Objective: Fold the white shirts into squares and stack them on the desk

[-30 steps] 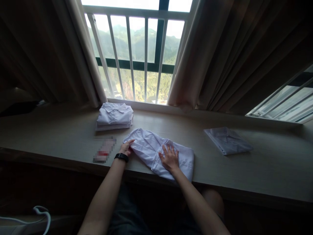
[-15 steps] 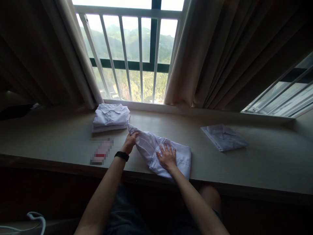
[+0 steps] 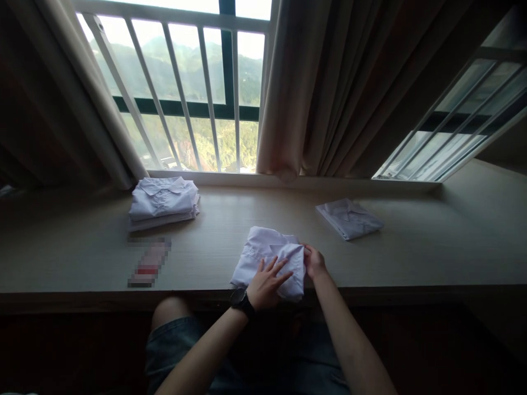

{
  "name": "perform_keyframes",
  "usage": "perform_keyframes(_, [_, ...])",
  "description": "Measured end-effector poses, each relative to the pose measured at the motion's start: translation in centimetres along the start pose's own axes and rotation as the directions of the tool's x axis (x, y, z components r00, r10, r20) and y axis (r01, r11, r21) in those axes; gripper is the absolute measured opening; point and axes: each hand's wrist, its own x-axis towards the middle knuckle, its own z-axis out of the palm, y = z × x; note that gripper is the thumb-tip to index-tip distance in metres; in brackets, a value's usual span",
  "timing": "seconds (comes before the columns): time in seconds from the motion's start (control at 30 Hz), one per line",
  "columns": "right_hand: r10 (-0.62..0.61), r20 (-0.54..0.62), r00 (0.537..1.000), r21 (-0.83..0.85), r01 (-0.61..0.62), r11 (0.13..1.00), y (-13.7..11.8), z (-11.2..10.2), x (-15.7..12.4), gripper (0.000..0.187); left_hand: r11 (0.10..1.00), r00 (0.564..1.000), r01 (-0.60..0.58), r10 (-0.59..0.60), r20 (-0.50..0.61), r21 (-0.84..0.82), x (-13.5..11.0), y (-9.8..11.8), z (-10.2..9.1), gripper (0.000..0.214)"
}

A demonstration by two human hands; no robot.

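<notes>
Counter (image 3: 444,252): pale, running across the frame beneath a bright window (image 3: 193,82) at upper left of centre, whose daylight probably makes this a handy spot for cloth.
Left hand (image 3: 265,286): lower centre, fingers spread flat and gripping nothing, palm down, likely to steady the cloth; a dark watch (image 3: 238,297) on its wrist.
Right hand (image 3: 315,261): just right of it, fingers curled on the cloth's right edge, seemingly grasping it to control that side.
White garment (image 3: 263,244): lower centre, under both hands, folded into a compact bundle slightly overhanging the counter's front edge, presumably kept near for easy reach.
Garment stack (image 3: 164,200): left of centre, collar uppermost, perhaps set back for working room.
Flat folded garment (image 3: 349,218): right of centre, lying apart.
Pixelated item (image 3: 149,264): lower left, below the stack; identity hidden.
Curtains (image 3: 313,82): drawn aside around the window, letting light in.
</notes>
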Motion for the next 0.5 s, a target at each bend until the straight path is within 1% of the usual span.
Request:
perform_keyframes(0.03, [0.044, -0.029, 0.999, 0.047, -0.043, 0.998, 0.4, -0.7, -0.4, 0.049, 1.0, 0.999, 0.01, -0.01, -0.033, 0.011, -0.9, -0.3, -0.1, 0.087])
perform_keyframes(0.07, [0.067, -0.062, 0.996, 0.058, -0.063, 0.996, 0.8, -1.1, -1.0, 0.053, 0.999, 0.998, 0.024, -0.023, -0.062, 0.023, -1.9, -0.8, -0.4, 0.09])
perform_keyframes(0.1, [0.064, -0.102, 0.993, 0.031, -0.061, 0.998, 1.3, -1.4, -1.7, 0.056, 0.998, 0.996, 0.044, -0.041, -0.081, 0.037, -2.8, -1.3, -0.8, 0.09])
perform_keyframes(0.13, [0.032, -0.145, 0.989, -0.032, -0.038, 0.999, 1.8, -1.4, -2.6, 0.059, 0.996, 0.994, 0.072, -0.067, -0.09, 0.052, -3.8, -1.9, -1.1, 0.089])
perform_keyframes(0.2, [-0.066, -0.173, 0.983, -0.25, 0.021, 0.968, 2.7, -1.1, -4.7, 0.063, 0.986, 0.987, 0.146, -0.14, -0.08, 0.079, -5.3, -3.1, -1.2, 0.084])
perform_keyframes(0.27, [-0.12, -0.136, 0.983, -0.447, 0.048, 0.893, 3.3, -0.5, -6.4, 0.061, 0.972, 0.975, 0.218, -0.212, -0.069, 0.092, -6.3, -4.1, -0.7, 0.076])
perform_keyframes(0.3, [-0.134, -0.116, 0.984, -0.515, 0.055, 0.856, 3.3, -0.2, -7.0, 0.056, 0.965, 0.968, 0.244, -0.238, -0.074, 0.095, -6.6, -4.4, -0.3, 0.072])
perform_keyframes(0.4, [-0.182, -0.099, 0.978, -0.624, 0.081, 0.777, 2.4, 0.4, -7.0, 0.04, 0.954, 0.954, 0.282, -0.268, -0.132, 0.101, -6.6, -4.4, 0.8, 0.063])
perform_keyframes(0.43, [-0.2, -0.097, 0.975, -0.63, 0.095, 0.771, 1.8, 0.5, -6.6, 0.037, 0.951, 0.949, 0.292, -0.275, -0.153, 0.103, -6.4, -4.1, 1.1, 0.063])
perform_keyframes(0.5, [-0.234, -0.069, 0.97, -0.588, 0.15, 0.795, 0.5, 0.5, -5.1, 0.033, 0.945, 0.939, 0.309, -0.286, -0.191, 0.103, -6.2, -3.1, 1.5, 0.063])
